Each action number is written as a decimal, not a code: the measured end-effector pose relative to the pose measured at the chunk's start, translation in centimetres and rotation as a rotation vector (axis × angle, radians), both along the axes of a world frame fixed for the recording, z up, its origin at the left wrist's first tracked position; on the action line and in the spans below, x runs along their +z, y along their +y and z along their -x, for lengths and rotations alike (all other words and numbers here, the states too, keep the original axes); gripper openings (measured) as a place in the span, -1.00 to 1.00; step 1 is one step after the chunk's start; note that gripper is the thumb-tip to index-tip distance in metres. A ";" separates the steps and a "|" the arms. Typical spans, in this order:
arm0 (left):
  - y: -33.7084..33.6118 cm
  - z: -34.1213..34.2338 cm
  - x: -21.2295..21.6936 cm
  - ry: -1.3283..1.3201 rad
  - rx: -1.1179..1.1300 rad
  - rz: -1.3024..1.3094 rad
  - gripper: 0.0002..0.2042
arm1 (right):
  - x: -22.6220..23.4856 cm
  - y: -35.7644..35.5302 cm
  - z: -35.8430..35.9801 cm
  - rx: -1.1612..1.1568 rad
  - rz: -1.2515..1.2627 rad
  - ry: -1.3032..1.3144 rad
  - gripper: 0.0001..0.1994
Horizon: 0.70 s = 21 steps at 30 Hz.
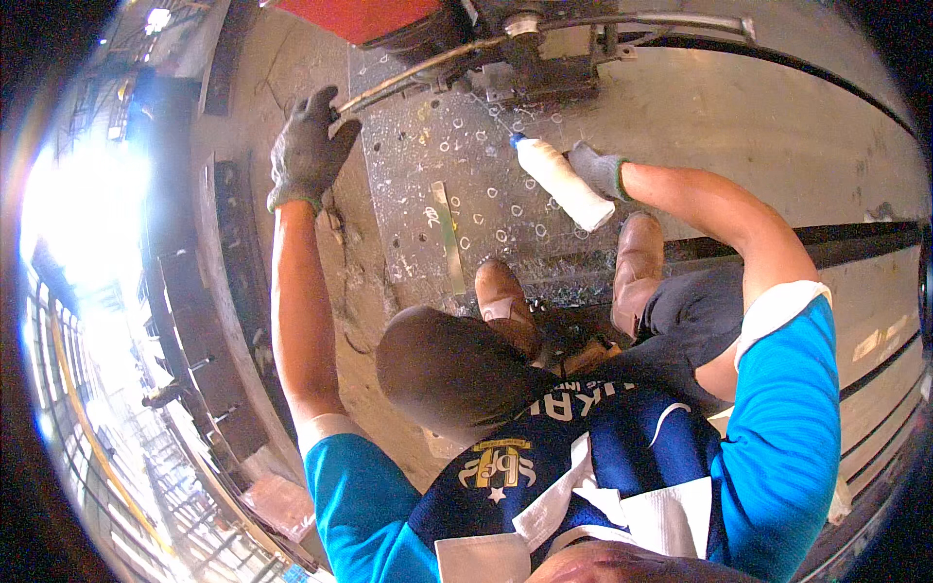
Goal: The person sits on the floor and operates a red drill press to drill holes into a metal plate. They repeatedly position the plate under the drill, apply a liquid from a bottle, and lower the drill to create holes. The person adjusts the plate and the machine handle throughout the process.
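Note:
My left hand (pixel 313 151), in a dark grey glove, is at the end of a long metal lever (pixel 428 66). Its fingers and thumb are apart, and the lever's tip meets the glove between them. In my right hand (pixel 596 169), gloved likewise, is a white plastic bottle (pixel 564 183) with a blue cap, tilted with the cap toward the machine. A thin line runs from the cap toward the machine's base; I cannot tell whether it is a nozzle or liquid. The lever belongs to a red and black machine (pixel 539 58) standing on a steel plate (pixel 408 175) marked with chalk circles and holes.
A flat metal strip (pixel 449 238) lies on the plate before my boots (pixel 505 301). Metal shavings (pixel 573 290) are scattered along the plate's near edge. Broad steel sheets (pixel 777 126) extend on the right. Dark steel beams (pixel 209 360) run along the left, beside bright glare.

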<state>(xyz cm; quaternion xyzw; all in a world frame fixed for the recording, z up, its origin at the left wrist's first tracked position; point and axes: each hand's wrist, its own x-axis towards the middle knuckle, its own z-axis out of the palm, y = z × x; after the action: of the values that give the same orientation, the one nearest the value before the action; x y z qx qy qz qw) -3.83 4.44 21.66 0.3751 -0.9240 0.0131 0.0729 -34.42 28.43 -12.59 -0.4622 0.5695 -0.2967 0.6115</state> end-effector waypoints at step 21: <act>-2.1 2.3 -11.5 0.010 0.135 -0.283 -0.53 | -0.2 0.5 0.6 0.119 0.107 0.175 -0.55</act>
<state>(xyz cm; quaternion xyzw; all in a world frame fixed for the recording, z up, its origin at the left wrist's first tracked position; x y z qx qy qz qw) -6.17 2.35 10.13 0.4427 -0.8890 -0.1144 0.0231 -35.01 28.91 -12.81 -0.5514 0.5756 -0.2485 0.5504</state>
